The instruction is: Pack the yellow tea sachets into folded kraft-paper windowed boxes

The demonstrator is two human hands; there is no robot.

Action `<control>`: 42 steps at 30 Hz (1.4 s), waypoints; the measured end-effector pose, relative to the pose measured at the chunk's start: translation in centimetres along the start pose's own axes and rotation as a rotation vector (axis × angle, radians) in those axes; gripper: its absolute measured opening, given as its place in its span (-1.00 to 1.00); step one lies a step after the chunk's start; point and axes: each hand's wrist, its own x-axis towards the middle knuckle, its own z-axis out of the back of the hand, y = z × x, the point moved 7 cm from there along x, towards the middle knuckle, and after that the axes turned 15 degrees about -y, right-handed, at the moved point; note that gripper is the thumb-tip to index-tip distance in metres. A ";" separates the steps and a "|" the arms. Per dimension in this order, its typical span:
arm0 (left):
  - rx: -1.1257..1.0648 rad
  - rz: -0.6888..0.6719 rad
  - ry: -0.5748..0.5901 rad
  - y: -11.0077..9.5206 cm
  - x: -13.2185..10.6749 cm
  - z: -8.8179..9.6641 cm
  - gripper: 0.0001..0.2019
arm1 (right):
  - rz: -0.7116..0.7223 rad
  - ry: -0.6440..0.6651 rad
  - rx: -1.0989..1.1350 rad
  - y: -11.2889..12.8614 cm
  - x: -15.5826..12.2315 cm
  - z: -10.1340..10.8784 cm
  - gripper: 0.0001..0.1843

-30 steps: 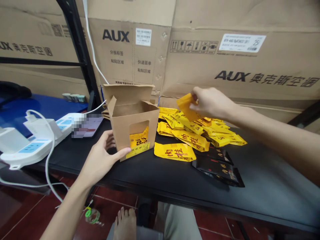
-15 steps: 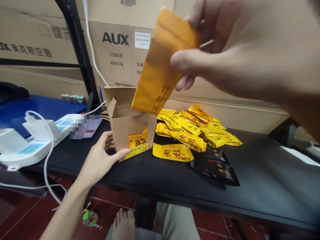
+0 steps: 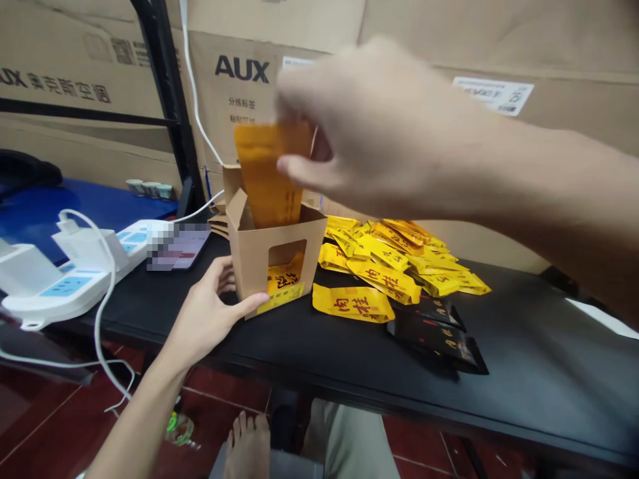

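Note:
A brown cardboard box [image 3: 249,266] with a front window stands open at the top on the black table. My left hand [image 3: 212,309] grips its lower left side, thumb on the front near a yellow label. Through the window a yellow packet [image 3: 284,276] shows inside. My right hand [image 3: 329,126], blurred, pinches an orange-yellow packet [image 3: 264,173] by its side, upright, with its lower end in the box's mouth. To the right lies a pile of yellow packets [image 3: 389,256] with dark lettering, and black packets [image 3: 439,332] are in front of it.
A white power strip [image 3: 74,293] with plugs and cables lies at left, beside a phone [image 3: 182,246]. Large cartons [image 3: 239,93] stand behind the table [image 3: 524,372]. A black metal post [image 3: 170,113] rises at left. A plastic bottle [image 3: 180,429] is on the floor.
My right hand has moved left and brought the packet from above the box down into its opening. My left hand still holds the box. The view has shifted slightly.

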 end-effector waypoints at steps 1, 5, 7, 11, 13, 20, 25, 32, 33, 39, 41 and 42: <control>-0.001 -0.004 0.003 0.0 0.0 0.0 -0.31 | -0.003 0.068 0.038 0.2 -0.2 -0.9 -0.85; 0.008 -0.017 0.004 0.0 0.1 -0.1 -0.30 | -0.087 0.262 0.207 1.3 -0.5 -4.1 -0.69; 0.023 -0.019 0.003 0.0 0.1 0.0 -0.29 | -0.121 0.301 0.217 2.1 0.0 -5.2 -0.65; 0.038 -0.013 0.003 -0.2 0.0 0.1 -0.29 | -0.072 0.504 0.182 3.8 1.5 -7.7 -0.66; 0.038 -0.009 0.009 -0.3 -0.1 0.0 -0.29 | -0.065 0.628 0.199 4.2 1.7 -9.0 -0.69; 0.035 0.007 0.008 -0.5 0.0 0.0 -0.25 | -0.543 0.899 0.807 4.3 -0.3 -12.8 -0.85; 0.029 -0.010 0.022 -0.4 0.0 -0.1 -0.27 | -0.788 0.722 0.906 2.9 -0.5 -13.9 -0.82; 0.030 0.001 0.014 -0.7 -0.1 -0.1 -0.25 | -0.428 0.740 0.809 3.4 -0.6 -12.2 -0.70; 0.031 0.004 0.011 -0.6 -0.1 0.0 -0.25 | -0.304 0.773 0.797 3.7 -0.8 -11.4 -0.73; 0.029 -0.011 -0.006 -0.3 0.0 0.1 -0.26 | -0.270 0.399 0.808 -0.3 -0.4 -5.0 -0.76; 0.029 -0.012 -0.012 -0.3 0.1 0.1 -0.26 | -0.366 0.230 0.764 -3.3 -0.9 -3.4 -0.76; 0.028 -0.010 -0.013 -0.2 0.1 0.1 -0.26 | -0.422 0.169 0.707 -5.0 -1.4 -2.9 -0.76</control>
